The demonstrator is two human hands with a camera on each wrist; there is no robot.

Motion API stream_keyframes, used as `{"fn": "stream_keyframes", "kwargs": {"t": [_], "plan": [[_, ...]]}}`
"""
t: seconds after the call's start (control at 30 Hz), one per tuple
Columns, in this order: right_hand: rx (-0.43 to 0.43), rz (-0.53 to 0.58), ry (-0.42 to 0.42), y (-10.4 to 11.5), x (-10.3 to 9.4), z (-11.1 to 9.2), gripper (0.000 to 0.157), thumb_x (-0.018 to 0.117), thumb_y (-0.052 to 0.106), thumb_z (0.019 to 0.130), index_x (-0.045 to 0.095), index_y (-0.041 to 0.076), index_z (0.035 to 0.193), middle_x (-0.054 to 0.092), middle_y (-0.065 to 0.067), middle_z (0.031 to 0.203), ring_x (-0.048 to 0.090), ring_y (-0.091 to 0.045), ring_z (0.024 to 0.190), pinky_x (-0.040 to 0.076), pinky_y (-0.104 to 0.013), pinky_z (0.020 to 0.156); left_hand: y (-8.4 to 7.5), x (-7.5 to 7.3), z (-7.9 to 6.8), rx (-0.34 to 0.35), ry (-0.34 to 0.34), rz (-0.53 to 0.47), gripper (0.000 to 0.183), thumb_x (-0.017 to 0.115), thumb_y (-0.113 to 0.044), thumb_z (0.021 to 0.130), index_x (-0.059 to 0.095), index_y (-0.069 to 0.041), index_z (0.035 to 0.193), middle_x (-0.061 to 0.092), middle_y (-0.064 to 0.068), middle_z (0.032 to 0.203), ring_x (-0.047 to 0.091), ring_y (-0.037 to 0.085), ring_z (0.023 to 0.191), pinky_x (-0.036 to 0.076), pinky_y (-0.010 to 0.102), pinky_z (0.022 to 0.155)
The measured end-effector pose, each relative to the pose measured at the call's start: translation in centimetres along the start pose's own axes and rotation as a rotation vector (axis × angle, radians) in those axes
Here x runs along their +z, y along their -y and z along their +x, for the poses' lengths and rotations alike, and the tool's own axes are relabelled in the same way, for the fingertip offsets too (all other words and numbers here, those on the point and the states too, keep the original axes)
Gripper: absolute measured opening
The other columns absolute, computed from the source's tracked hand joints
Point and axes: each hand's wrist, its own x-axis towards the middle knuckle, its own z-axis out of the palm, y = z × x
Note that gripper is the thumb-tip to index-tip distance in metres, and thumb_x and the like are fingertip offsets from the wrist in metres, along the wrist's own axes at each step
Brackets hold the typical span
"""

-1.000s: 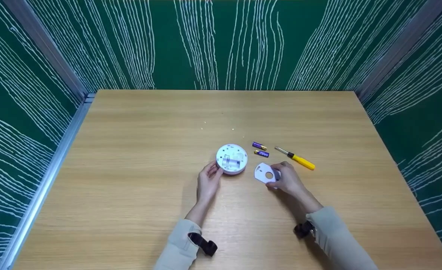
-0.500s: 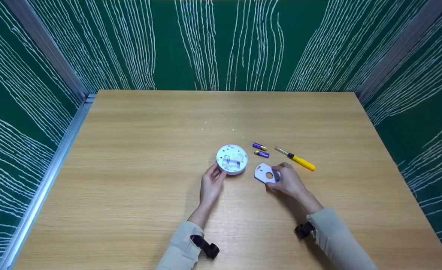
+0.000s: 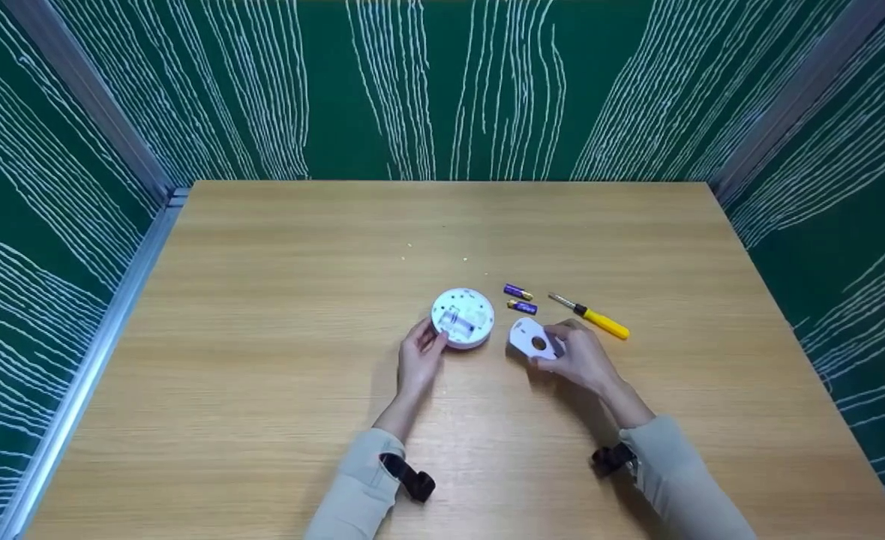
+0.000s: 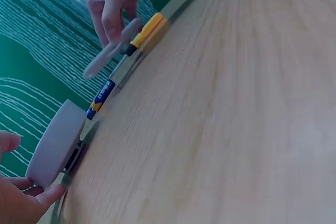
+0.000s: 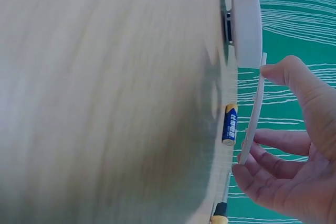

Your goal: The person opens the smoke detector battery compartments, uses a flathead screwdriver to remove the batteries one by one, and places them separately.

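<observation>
A round white plastic housing (image 3: 463, 319) has its open battery compartment facing up. My left hand (image 3: 418, 360) grips its near left edge, with the thumb by the rim and fingers low at the side in the left wrist view. To its right, my right hand (image 3: 581, 356) pinches a flat white plate (image 3: 530, 337) with a round hole. The plate (image 5: 255, 114) is held clear of the wood, its edge showing between thumb and fingers in the right wrist view. Two purple-and-gold batteries, the upper battery (image 3: 517, 291) and lower battery (image 3: 522, 307), lie just beyond the plate.
A screwdriver (image 3: 600, 321) with a yellow handle lies right of the batteries, its tip toward them. Tiny pale specks (image 3: 465, 259) dot the wooden table (image 3: 277, 285) behind the housing. Green walls (image 3: 337, 90) with white streaks enclose the table's back and sides.
The housing has turned a little under my left hand, so its battery compartment sits at a different angle. My right hand has raised and tilted the plate slightly.
</observation>
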Motion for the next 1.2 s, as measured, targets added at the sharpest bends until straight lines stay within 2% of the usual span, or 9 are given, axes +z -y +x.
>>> {"fn": "stream_keyframes", "kwargs": {"t": [0.4, 0.57, 0.83, 1.07, 1.2], "plan": [[0.036, 0.034, 0.029, 1.1, -0.1, 0.5, 0.058, 0.077, 0.025, 0.066, 0.057, -0.005, 0.112, 0.053, -0.019, 0.108, 0.051, -0.03, 0.094, 0.045, -0.042, 0.084, 0.1, -0.2, 2.8, -0.002, 0.012, 0.063, 0.043, 0.058, -0.008, 0.085, 0.046, 0.008, 0.123, 0.049, 0.021, 0.123, 0.051, 0.027, 0.108, 0.043, 0.025, 0.091], [0.031, 0.062, 0.028, 1.7, 0.0, 0.8, 0.056, 0.077, 0.023, 0.066, 0.058, -0.003, 0.112, 0.053, -0.017, 0.109, 0.051, -0.029, 0.095, 0.044, -0.042, 0.085, 0.2, -0.4, 3.4, -0.007, 0.001, 0.094, 0.042, 0.059, -0.01, 0.085, 0.048, 0.007, 0.122, 0.05, 0.02, 0.122, 0.052, 0.027, 0.107, 0.044, 0.025, 0.09], [-0.132, 0.073, -0.077, 2.4, 0.6, 1.7, 0.055, 0.078, 0.018, 0.061, 0.06, -0.009, 0.105, 0.057, -0.019, 0.101, 0.053, -0.029, 0.09, 0.046, -0.041, 0.083, 0.0, -0.5, 2.8, -0.021, -0.017, 0.088, 0.037, 0.058, -0.01, 0.086, 0.051, 0.005, 0.119, 0.057, 0.018, 0.113, 0.055, 0.023, 0.102, 0.047, 0.023, 0.086], [-0.165, 0.062, -0.06, 3.6, 0.8, 3.1, 0.056, 0.078, 0.02, 0.062, 0.06, -0.008, 0.106, 0.055, -0.019, 0.105, 0.053, -0.03, 0.093, 0.045, -0.04, 0.086, -0.2, -0.3, 1.9, 0.04, -0.103, 0.098, 0.027, 0.057, -0.003, 0.084, 0.058, 0.005, 0.109, 0.06, 0.018, 0.104, 0.057, 0.025, 0.095, 0.049, 0.025, 0.083], [-0.202, 0.047, -0.04, 4.2, 1.0, 4.0, 0.057, 0.078, 0.02, 0.061, 0.059, -0.008, 0.107, 0.055, -0.019, 0.104, 0.052, -0.03, 0.093, 0.045, -0.039, 0.086, -0.2, -0.2, 1.5, 0.057, -0.119, 0.1, 0.025, 0.057, -0.001, 0.083, 0.059, 0.007, 0.107, 0.06, 0.019, 0.104, 0.058, 0.026, 0.094, 0.049, 0.026, 0.082]]}}
